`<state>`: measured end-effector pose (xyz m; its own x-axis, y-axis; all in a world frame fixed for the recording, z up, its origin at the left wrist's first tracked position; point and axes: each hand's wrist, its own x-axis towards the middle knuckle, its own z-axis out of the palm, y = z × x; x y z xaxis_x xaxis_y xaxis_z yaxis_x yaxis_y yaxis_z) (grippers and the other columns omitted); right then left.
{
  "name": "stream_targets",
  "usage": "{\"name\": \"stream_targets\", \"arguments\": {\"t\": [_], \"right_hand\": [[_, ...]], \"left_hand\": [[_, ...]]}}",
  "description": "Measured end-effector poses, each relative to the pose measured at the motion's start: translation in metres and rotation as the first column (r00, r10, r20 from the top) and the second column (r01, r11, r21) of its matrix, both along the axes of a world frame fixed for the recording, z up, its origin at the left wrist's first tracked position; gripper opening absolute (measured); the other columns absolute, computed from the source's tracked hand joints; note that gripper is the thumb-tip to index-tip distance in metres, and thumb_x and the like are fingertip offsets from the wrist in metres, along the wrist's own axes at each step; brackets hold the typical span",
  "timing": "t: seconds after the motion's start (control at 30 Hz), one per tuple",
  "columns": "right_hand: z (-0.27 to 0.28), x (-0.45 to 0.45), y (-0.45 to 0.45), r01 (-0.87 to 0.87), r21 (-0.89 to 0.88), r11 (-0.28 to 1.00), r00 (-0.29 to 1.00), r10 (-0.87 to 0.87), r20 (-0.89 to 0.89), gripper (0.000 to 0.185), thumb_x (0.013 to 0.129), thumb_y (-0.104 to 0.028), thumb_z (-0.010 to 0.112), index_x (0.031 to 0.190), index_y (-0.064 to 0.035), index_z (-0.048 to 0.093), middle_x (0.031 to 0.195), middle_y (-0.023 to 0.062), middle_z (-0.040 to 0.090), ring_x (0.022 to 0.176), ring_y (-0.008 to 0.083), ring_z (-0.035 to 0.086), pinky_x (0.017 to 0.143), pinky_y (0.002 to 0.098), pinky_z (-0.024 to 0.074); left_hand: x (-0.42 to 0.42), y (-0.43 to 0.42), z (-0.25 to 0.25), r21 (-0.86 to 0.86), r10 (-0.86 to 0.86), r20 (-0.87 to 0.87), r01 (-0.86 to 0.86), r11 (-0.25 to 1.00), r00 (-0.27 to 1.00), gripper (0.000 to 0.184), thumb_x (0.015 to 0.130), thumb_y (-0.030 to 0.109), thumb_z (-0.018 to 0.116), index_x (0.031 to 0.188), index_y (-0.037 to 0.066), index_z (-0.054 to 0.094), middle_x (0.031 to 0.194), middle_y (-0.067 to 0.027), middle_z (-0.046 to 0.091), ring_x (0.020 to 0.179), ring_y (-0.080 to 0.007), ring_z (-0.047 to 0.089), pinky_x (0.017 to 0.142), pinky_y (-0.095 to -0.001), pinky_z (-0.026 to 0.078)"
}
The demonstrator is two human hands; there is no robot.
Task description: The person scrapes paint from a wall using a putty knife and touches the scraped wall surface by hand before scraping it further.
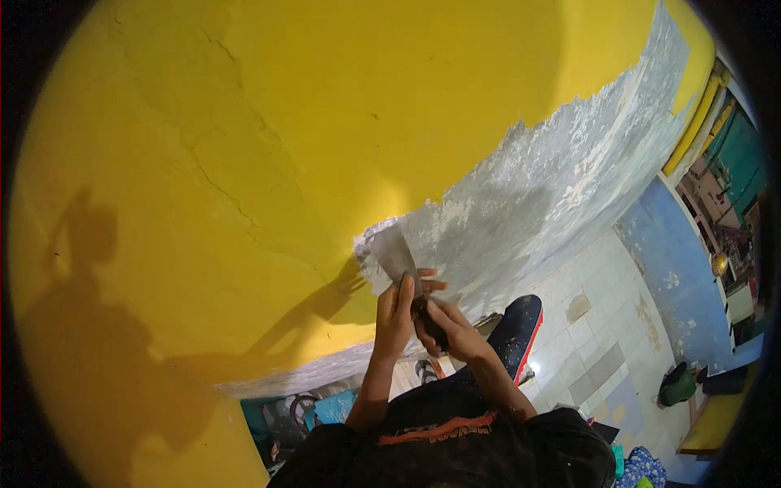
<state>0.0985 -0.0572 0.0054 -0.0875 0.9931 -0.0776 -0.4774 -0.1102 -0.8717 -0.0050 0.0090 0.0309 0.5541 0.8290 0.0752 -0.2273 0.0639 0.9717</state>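
Note:
Both my hands are on a metal scraper [394, 250] with a dark handle, its blade against the wall at the ragged edge of the yellow paint [325, 122]. My right hand [455, 329] is wrapped round the handle. Beside it, my left hand [394, 321] presses on the lower part of the blade with its fingers closed. Grey, bared plaster [521, 195] stretches from the blade up to the right. Thin cracks run through the yellow paint on the left, where my shadow falls.
Below right lies a tiled floor [586, 333] with patches. My knee [521, 325] is bent near the wall. A blue low wall [675, 268] and a cluttered opening stand at the right. Blue items [333, 407] lie at lower left, patterned cloth [643, 468] at lower right.

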Motion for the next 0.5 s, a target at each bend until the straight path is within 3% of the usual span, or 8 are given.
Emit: {"name": "stream_targets", "arguments": {"t": [0.17, 0.2, 0.27, 0.33, 0.4, 0.43, 0.47, 0.5], "right_hand": [[-0.025, -0.002, -0.016, -0.162, -0.113, 0.980, 0.968, 0.136, -0.210, 0.036, 0.095, -0.041, 0.033, 0.080, -0.0094, 0.042, 0.055, -0.0044, 0.033, 0.039, 0.0052, 0.027, 0.035, 0.0201, 0.0223], [-0.028, -0.005, -0.020, -0.152, -0.079, 0.985, 0.962, 0.129, -0.240, 0.036, 0.095, -0.041, 0.033, 0.080, -0.0098, 0.042, 0.056, -0.0048, 0.032, 0.039, 0.0053, 0.026, 0.035, 0.0204, 0.0216], [-0.038, -0.008, -0.025, -0.152, -0.099, 0.983, 0.950, 0.118, -0.288, 0.037, 0.093, -0.045, 0.035, 0.086, -0.0099, 0.042, 0.057, -0.0038, 0.034, 0.039, 0.0059, 0.028, 0.035, 0.0195, 0.0234], [-0.037, -0.013, -0.024, 0.007, -0.162, 0.987, 0.954, -0.055, -0.295, 0.039, 0.091, -0.049, 0.038, 0.085, -0.0108, 0.042, 0.055, -0.0033, 0.032, 0.039, 0.0054, 0.023, 0.035, 0.0183, 0.0207], [-0.042, -0.011, -0.014, 0.111, -0.204, 0.973, 0.954, -0.162, -0.253, 0.034, 0.090, -0.046, 0.042, 0.091, -0.0127, 0.041, 0.056, -0.0019, 0.034, 0.039, 0.0051, 0.025, 0.034, 0.0176, 0.0217], [-0.047, -0.006, -0.008, -0.003, -0.093, 0.996, 0.920, -0.034, -0.391, 0.034, 0.090, -0.046, 0.043, 0.094, -0.0118, 0.041, 0.060, -0.0009, 0.037, 0.041, 0.0062, 0.029, 0.035, 0.0181, 0.0242], [-0.049, -0.003, -0.004, -0.100, 0.039, 0.994, 0.858, 0.106, -0.503, 0.035, 0.090, -0.045, 0.044, 0.096, -0.0109, 0.041, 0.063, 0.0001, 0.040, 0.042, 0.0073, 0.032, 0.036, 0.0186, 0.0267], [-0.040, -0.004, -0.005, -0.037, -0.098, 0.994, 0.903, -0.009, -0.430, 0.025, 0.092, -0.036, 0.043, 0.097, -0.0110, 0.041, 0.064, 0.0005, 0.041, 0.042, 0.0073, 0.032, 0.036, 0.0187, 0.0268]], "left_hand": [[0.004, -0.008, -0.017, -0.048, 0.110, 0.066, -0.107, 0.993, 0.992, 0.042, 0.096, 0.033, 0.034, 0.107, -0.003, 0.053, 0.090, -0.0127, 0.063, 0.079, -0.0153, 0.060, 0.075, -0.0271, 0.047], [0.008, -0.011, -0.020, -0.062, 0.117, 0.086, -0.112, 0.992, 0.989, 0.040, 0.096, 0.034, 0.035, 0.096, -0.001, 0.053, 0.080, -0.0098, 0.061, 0.073, -0.0148, 0.059, 0.075, -0.0308, 0.048], [0.009, -0.014, -0.027, -0.183, -0.063, 0.244, 0.110, 0.977, 0.968, 0.037, 0.095, 0.035, 0.036, 0.078, 0.005, 0.048, 0.064, -0.0046, 0.051, 0.064, -0.0131, 0.056, 0.072, -0.0323, 0.050], [0.013, -0.012, -0.021, -0.225, -0.103, 0.205, 0.149, 0.963, 0.973, 0.038, 0.095, 0.037, 0.037, 0.068, 0.009, 0.037, 0.052, -0.0006, 0.037, 0.051, -0.0129, 0.050, 0.070, -0.0327, 0.050], [0.019, -0.001, -0.006, -0.215, -0.060, 0.224, 0.109, 0.970, 0.973, 0.040, 0.095, 0.039, 0.035, 0.068, 0.009, 0.036, 0.047, 0.0001, 0.033, 0.042, -0.0129, 0.044, 0.059, -0.0284, 0.049], [0.018, 0.004, 0.001, -0.160, -0.053, 0.102, 0.069, 0.985, 0.993, 0.041, 0.095, 0.040, 0.033, 0.069, 0.009, 0.036, 0.046, 0.0003, 0.030, 0.036, -0.0128, 0.038, 0.045, -0.0261, 0.042], [0.018, 0.003, 0.001, -0.158, -0.054, 0.102, 0.070, 0.985, 0.993, 0.041, 0.095, 0.040, 0.033, 0.069, 0.009, 0.036, 0.046, 0.0003, 0.030, 0.036, -0.0128, 0.038, 0.045, -0.0261, 0.042], [0.020, 0.003, 0.001, -0.167, -0.052, 0.138, 0.075, 0.983, 0.989, 0.041, 0.095, 0.040, 0.033, 0.069, 0.008, 0.035, 0.046, 0.0004, 0.030, 0.036, -0.0126, 0.037, 0.042, -0.0259, 0.038]]}}
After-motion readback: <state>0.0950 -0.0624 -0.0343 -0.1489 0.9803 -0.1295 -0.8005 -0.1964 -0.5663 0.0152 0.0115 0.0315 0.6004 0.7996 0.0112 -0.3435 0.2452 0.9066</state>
